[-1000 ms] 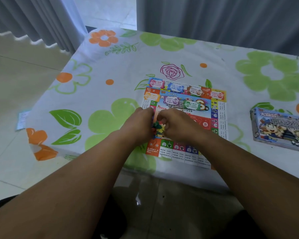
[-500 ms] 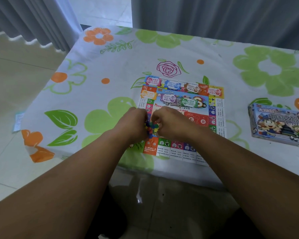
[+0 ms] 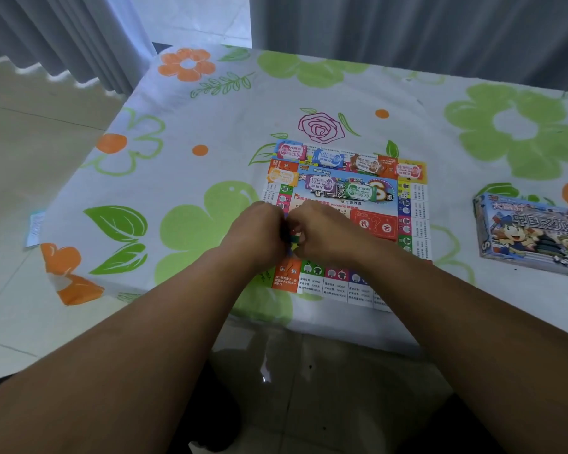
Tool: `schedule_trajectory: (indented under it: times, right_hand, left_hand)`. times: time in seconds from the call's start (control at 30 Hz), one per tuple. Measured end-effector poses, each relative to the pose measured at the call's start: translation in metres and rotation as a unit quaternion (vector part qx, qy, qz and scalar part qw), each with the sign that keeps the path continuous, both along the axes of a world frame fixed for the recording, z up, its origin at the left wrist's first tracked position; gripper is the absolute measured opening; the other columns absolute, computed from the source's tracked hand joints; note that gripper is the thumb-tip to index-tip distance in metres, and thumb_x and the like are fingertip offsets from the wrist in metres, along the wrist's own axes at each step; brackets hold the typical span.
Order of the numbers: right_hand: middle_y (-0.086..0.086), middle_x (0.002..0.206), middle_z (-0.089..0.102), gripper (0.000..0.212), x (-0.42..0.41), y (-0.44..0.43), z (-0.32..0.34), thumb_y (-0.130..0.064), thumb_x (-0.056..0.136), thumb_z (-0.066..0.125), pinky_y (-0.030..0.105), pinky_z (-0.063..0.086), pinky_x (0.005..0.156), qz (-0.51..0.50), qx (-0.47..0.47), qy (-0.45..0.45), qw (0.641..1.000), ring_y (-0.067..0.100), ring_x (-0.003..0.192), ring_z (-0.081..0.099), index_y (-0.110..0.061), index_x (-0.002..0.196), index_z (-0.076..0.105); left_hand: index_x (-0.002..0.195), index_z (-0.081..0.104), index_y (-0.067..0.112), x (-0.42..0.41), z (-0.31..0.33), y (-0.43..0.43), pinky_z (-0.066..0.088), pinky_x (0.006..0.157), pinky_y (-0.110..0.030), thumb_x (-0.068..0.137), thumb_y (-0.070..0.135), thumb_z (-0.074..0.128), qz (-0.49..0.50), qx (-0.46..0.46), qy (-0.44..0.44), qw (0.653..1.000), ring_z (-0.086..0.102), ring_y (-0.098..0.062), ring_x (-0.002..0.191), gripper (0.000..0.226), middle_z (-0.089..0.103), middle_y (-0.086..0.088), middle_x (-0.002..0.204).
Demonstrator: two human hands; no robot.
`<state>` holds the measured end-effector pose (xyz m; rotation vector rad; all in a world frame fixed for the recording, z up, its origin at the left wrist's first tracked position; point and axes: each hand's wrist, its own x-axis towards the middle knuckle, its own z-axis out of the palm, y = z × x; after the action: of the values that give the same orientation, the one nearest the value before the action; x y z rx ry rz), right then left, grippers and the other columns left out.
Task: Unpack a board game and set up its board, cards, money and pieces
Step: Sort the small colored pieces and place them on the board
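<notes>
The colourful paper game board [image 3: 413, 204] lies flat on the flowered tablecloth [image 3: 210, 126]. Several small stacks of play money [image 3: 328, 157] lie along its far edge and across its middle. My left hand [image 3: 259, 234] and my right hand [image 3: 322, 231] meet over the board's near left part. Both are closed around a small bunch of coloured plastic pieces [image 3: 291, 239], of which only green, blue and red bits show between the fingers. A red card stack [image 3: 374, 224] lies on the board just right of my right hand.
The blue game box [image 3: 532, 237] lies on the table to the right. Grey curtains [image 3: 407, 31] hang behind the table. A slip of paper [image 3: 35, 227] lies on the tiled floor at the left. The table's near edge runs just below the board.
My hands have stayed together over the same part of the board, fingers working the small pieces. The camera has shifted slightly; nothing else on the table has moved.
</notes>
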<state>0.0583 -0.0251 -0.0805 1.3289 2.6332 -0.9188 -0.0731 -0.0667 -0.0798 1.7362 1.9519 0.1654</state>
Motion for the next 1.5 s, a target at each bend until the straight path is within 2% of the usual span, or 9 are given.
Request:
schedule_trajectory:
  times: [0.2, 0.37, 0.5, 0.7, 0.93, 1.0, 1.23, 1.4, 1.5]
  right_hand:
    - [0.007, 0.104, 0.068, 0.03, 0.0, -0.003, -0.002, -0.005, 0.079, 0.075, 0.04, 0.057, 0.081, -0.018, 0.006, 0.014, 1.0, 0.024, 0.093, 0.065, -0.01, 0.108, 0.071]
    - [0.007, 0.1, 0.065, 0.027, -0.002, -0.005, -0.001, -0.009, 0.081, 0.074, 0.038, 0.054, 0.079, -0.032, 0.008, 0.014, 0.999, 0.025, 0.092, 0.062, -0.01, 0.108, 0.068]
    - [0.009, 0.1, 0.064, 0.024, -0.002, -0.006, 0.001, -0.01, 0.082, 0.075, 0.038, 0.052, 0.077, -0.041, 0.0, 0.008, 0.999, 0.025, 0.091, 0.061, -0.008, 0.103, 0.066]
    - [0.008, 0.099, 0.064, 0.023, -0.002, -0.006, -0.002, -0.012, 0.08, 0.077, 0.037, 0.051, 0.075, -0.059, -0.002, 0.009, 0.998, 0.026, 0.091, 0.06, -0.009, 0.097, 0.062]
    - [0.007, 0.096, 0.063, 0.018, -0.003, -0.006, -0.003, -0.012, 0.082, 0.074, 0.032, 0.043, 0.067, -0.059, -0.002, 0.008, 0.998, 0.024, 0.087, 0.059, -0.012, 0.094, 0.06]
    - [0.007, 0.097, 0.061, 0.018, -0.003, -0.006, -0.003, -0.012, 0.083, 0.072, 0.032, 0.042, 0.066, -0.061, -0.002, 0.009, 0.998, 0.024, 0.086, 0.056, -0.011, 0.094, 0.058]
    - [0.008, 0.099, 0.06, 0.02, -0.002, -0.007, -0.004, -0.013, 0.084, 0.071, 0.035, 0.044, 0.068, -0.071, 0.0, 0.02, 0.997, 0.025, 0.087, 0.055, -0.012, 0.095, 0.054]
    - [0.008, 0.098, 0.061, 0.021, 0.0, -0.007, -0.007, -0.013, 0.082, 0.073, 0.039, 0.048, 0.071, -0.093, 0.003, 0.039, 0.995, 0.026, 0.089, 0.057, -0.009, 0.096, 0.058]
    - [0.006, 0.094, 0.062, 0.017, 0.003, -0.006, -0.008, -0.01, 0.081, 0.072, 0.036, 0.047, 0.068, -0.107, -0.004, 0.055, 0.993, 0.024, 0.087, 0.058, -0.01, 0.094, 0.06]
  left_hand:
    - [0.103, 0.074, 0.012, 0.001, -0.003, 0.001, 0.042, 0.065, -0.028, 0.084, 0.017, 0.07, 0.033, 0.006, 0.005, 0.999, 0.058, -0.021, 0.076, 0.02, 0.071, -0.007, 0.097]
    - [0.097, 0.075, 0.011, 0.002, -0.002, 0.002, 0.043, 0.062, -0.027, 0.081, 0.015, 0.072, 0.059, -0.001, -0.011, 0.998, 0.061, -0.023, 0.074, 0.016, 0.071, -0.006, 0.089]
    - [0.09, 0.077, 0.011, 0.002, 0.001, 0.003, 0.052, 0.066, -0.028, 0.077, 0.012, 0.075, 0.081, -0.022, -0.048, 0.995, 0.067, -0.024, 0.08, 0.013, 0.072, -0.007, 0.086]
    - [0.089, 0.078, 0.01, 0.002, 0.003, 0.001, 0.046, 0.063, -0.025, 0.081, 0.01, 0.072, 0.093, -0.021, -0.085, 0.992, 0.066, -0.023, 0.083, 0.01, 0.072, -0.009, 0.087]
    - [0.085, 0.073, 0.01, 0.001, 0.0, 0.003, 0.059, 0.069, -0.033, 0.081, 0.003, 0.071, 0.138, -0.01, -0.148, 0.979, 0.07, -0.023, 0.078, 0.009, 0.072, -0.01, 0.085]
    - [0.082, 0.072, 0.011, -0.001, -0.002, 0.004, 0.061, 0.074, -0.04, 0.08, 0.001, 0.073, 0.149, -0.021, -0.179, 0.972, 0.071, -0.027, 0.08, 0.01, 0.073, -0.012, 0.085]
    - [0.067, 0.069, 0.017, -0.006, -0.006, 0.006, 0.059, 0.081, -0.05, 0.075, -0.002, 0.076, 0.184, -0.039, -0.266, 0.946, 0.071, -0.036, 0.087, 0.022, 0.073, -0.017, 0.085]
    - [0.062, 0.075, 0.022, -0.005, -0.006, 0.008, 0.058, 0.083, -0.053, 0.064, 0.005, 0.077, 0.19, -0.048, -0.301, 0.933, 0.072, -0.039, 0.087, 0.017, 0.073, -0.019, 0.083]
    - [0.067, 0.074, 0.01, -0.004, -0.008, 0.01, 0.058, 0.083, -0.053, 0.069, -0.001, 0.079, 0.198, -0.054, -0.314, 0.927, 0.072, -0.04, 0.086, 0.013, 0.073, -0.021, 0.084]
